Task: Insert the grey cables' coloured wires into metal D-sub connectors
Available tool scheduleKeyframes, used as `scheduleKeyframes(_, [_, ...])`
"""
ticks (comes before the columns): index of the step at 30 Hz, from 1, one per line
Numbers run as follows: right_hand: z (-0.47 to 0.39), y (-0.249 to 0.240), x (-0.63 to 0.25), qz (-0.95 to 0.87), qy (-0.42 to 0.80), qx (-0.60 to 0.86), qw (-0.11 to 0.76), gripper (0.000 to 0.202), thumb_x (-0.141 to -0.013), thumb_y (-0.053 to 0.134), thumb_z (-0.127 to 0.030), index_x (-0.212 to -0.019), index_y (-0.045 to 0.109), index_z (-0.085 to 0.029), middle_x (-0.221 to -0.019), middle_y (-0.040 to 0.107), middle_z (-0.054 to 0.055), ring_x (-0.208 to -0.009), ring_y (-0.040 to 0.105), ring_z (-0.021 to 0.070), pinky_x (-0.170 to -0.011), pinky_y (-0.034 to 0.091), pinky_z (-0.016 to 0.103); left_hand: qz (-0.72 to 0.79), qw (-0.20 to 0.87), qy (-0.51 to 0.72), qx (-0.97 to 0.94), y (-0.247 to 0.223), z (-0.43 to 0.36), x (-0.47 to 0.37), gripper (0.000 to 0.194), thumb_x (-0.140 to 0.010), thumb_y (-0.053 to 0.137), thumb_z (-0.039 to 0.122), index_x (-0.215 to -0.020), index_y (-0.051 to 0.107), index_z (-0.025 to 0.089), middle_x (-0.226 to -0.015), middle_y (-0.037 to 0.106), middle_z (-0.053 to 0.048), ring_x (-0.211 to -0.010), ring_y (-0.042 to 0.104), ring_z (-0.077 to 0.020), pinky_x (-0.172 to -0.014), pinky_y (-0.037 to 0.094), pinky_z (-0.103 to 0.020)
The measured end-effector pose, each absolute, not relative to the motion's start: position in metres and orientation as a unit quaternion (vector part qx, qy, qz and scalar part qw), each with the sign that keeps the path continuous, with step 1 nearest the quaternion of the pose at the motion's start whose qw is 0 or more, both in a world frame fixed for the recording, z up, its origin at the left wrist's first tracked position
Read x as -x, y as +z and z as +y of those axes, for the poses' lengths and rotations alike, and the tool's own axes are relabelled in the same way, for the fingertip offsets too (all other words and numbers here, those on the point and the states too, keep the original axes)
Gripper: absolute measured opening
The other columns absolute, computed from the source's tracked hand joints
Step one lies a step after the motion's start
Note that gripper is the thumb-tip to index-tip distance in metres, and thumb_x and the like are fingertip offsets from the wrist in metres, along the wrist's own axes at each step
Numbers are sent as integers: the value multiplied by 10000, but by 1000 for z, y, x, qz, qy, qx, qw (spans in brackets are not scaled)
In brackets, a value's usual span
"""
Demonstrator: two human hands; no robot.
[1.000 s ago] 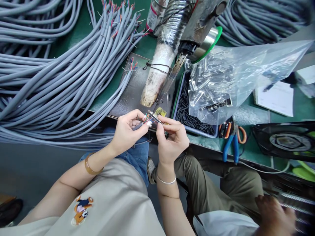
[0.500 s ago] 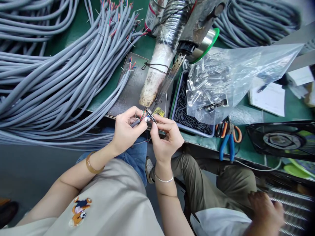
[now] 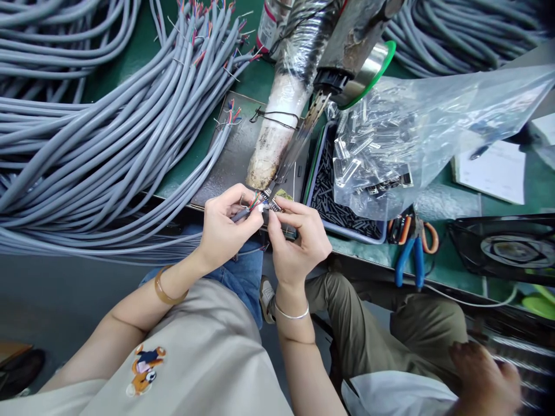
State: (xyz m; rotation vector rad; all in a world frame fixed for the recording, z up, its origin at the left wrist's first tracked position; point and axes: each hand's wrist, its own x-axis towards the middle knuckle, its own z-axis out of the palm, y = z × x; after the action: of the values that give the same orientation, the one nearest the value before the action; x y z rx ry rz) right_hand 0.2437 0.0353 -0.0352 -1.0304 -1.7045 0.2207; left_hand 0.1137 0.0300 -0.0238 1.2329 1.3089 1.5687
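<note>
Between thumb and fingers, my left hand pinches the end of a grey cable, whose thin coloured wires fan out at a small multi-pin connector. My right hand is closed on the right end of that connector. Just above it the narrow metal tip of a soldering tool comes down to the connector and wires. Left of the tip hangs a white, stained tube with a black tie around it. My fingers partly hide the connector.
Bundled grey cables cover the left of the green table. On the right are a blue-rimmed bin of small black parts, a plastic bag of metal connectors, blue-handled pliers and a fan. A co-worker's hand is at lower right.
The connector has shifted slightly upward, closer under the metal tip, and my right fingers have moved a little. The whole view has drifted slightly. Both hands keep their hold.
</note>
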Motion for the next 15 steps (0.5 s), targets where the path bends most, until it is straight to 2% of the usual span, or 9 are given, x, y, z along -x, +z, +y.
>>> scheduleKeyframes(4, [34, -37, -245, -733, 54, 427, 527, 160, -874, 731, -105, -906, 658, -244, -1051, 791, 30, -915, 765, 170, -783, 640, 311, 502, 388, 615, -467, -22, 31, -112, 72, -756, 656, 137, -708, 609, 161, -688, 644, 23, -639, 607, -79, -616, 506, -164])
scheduleKeyframes(8, [34, -44, -247, -760, 10, 411, 503, 182, -874, 710, -87, -883, 607, -236, -1037, 800, 53, -898, 776, 157, -772, 640, 266, 521, 423, 590, -449, -25, 30, -110, 86, -716, 653, 129, -671, 587, 162, -652, 595, 31, -609, 557, -70, -576, 470, -156])
scheduleKeyframes(15, [29, -44, -251, -768, -18, 401, 500, 170, -874, 723, -89, -919, 625, -220, -1022, 806, 66, -909, 782, 157, -801, 639, 253, 509, 439, 587, -452, -25, 25, -111, 101, -739, 651, 132, -675, 579, 164, -661, 583, 28, -619, 537, -73, -582, 468, -164])
